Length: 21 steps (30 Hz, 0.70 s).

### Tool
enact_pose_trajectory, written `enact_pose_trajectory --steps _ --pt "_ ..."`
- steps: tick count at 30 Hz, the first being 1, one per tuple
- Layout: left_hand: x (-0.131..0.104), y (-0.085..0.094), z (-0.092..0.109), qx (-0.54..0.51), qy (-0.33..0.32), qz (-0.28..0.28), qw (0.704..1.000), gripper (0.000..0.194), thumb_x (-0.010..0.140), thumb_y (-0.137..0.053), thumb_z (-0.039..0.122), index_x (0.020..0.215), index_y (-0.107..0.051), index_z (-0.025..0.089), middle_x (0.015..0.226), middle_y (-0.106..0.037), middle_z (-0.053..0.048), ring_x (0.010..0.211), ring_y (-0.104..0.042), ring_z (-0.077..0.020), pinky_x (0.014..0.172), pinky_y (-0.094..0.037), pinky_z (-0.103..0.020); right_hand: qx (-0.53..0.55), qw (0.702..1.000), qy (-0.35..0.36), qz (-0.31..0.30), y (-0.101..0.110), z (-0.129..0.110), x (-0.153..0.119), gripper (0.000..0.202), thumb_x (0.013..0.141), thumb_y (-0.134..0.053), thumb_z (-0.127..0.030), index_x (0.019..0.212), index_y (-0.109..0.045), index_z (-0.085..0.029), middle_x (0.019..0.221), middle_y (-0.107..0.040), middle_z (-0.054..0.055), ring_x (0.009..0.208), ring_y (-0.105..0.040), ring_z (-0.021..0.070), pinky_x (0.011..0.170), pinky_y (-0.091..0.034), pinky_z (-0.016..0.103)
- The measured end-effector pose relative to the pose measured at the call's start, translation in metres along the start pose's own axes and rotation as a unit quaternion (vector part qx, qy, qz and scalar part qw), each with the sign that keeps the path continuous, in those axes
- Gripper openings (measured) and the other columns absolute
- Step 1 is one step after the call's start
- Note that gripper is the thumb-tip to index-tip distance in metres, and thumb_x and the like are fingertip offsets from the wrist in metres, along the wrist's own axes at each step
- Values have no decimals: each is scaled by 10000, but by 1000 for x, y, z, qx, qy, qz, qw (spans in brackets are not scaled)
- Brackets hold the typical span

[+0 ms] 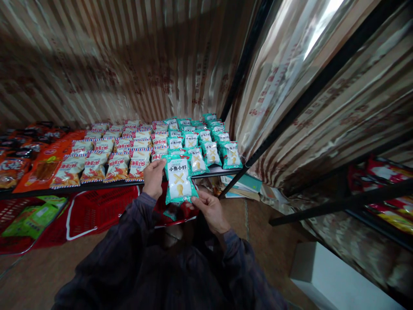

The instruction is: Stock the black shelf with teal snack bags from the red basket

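Observation:
A teal and white snack bag (179, 178) is held upright between my two hands, in front of the shelf edge. My left hand (154, 177) pinches its upper left corner. The fingers of my right hand (211, 210) close on its lower right corner. Behind it, rows of matching teal bags (211, 153) stand on the right part of the shelf (213, 172). To their left are several rows of white and orange bags with striped edges (94, 165).
Orange packages (43, 165) lie at the shelf's left. Below are red baskets (100, 209), one with green bags (32, 219). Black posts (258, 150) slant at the right. A white box (338, 275) is on the floor, and red bags (387, 176) fill a right shelf.

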<state>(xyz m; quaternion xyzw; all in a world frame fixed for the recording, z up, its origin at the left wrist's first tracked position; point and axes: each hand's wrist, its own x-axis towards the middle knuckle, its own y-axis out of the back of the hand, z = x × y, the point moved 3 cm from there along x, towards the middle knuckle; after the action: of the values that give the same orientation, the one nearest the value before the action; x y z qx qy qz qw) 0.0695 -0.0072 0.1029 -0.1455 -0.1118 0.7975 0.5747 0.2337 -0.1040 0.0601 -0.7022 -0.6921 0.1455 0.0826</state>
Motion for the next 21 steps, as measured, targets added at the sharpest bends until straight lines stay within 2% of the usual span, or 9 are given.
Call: enact_pose_trajectory --steps 3,6,9,12,16,19,21 --pt "2 2 0 -13 14 -6 1000 392 474 -766 442 680 -613 145 623 -603 32 582 -541 -92 588 -421 -220 -2 1000 17 25 -2 -2 -1 345 646 -774 -377 926 -734 -179 715 -733 19 605 -662 135 588 -535 225" --pt "2 1 2 5 20 -44 999 356 506 -746 380 743 -616 149 676 -627 15 619 -567 -100 590 -431 -211 -18 996 45 77 0 -4 -3 302 652 -764 -342 915 -741 -197 768 -742 8 612 -660 151 613 -547 261" --pt "1 -1 6 42 4 -65 997 450 553 -714 316 962 -605 162 711 -621 15 633 -573 -105 600 -446 -217 -81 985 89 123 3 -9 -7 255 672 -740 -288 916 -746 -213 867 -746 6 705 -667 178 695 -549 293" --pt "0 -3 7 82 -37 -71 993 575 605 -671 257 1160 -534 194 826 -618 -7 707 -586 -109 649 -460 -224 -174 962 158 136 3 -18 -12 209 700 -704 -236 904 -750 -245 908 -742 6 812 -665 195 794 -521 300" --pt "1 -5 6 139 -124 -107 977 500 666 -581 174 1164 -565 220 1040 -613 -52 887 -582 -137 770 -466 -247 -324 904 251 122 1 -26 -18 212 767 -620 -207 936 -739 -255 810 -718 18 722 -643 173 757 -505 285" --pt "2 -4 5 224 -209 -139 942 396 695 -517 131 1056 -652 222 1101 -589 -59 981 -555 -169 794 -468 -264 -437 841 299 106 -2 -29 -22 245 827 -530 -199 991 -712 -209 716 -657 34 644 -595 157 660 -484 272" --pt "4 -2 3 278 -240 -136 920 370 707 -506 127 1019 -682 221 1074 -575 -69 981 -551 -187 792 -474 -284 -497 795 330 108 -4 -31 -24 259 841 -495 -183 1007 -695 -179 677 -613 37 635 -567 160 627 -463 274"
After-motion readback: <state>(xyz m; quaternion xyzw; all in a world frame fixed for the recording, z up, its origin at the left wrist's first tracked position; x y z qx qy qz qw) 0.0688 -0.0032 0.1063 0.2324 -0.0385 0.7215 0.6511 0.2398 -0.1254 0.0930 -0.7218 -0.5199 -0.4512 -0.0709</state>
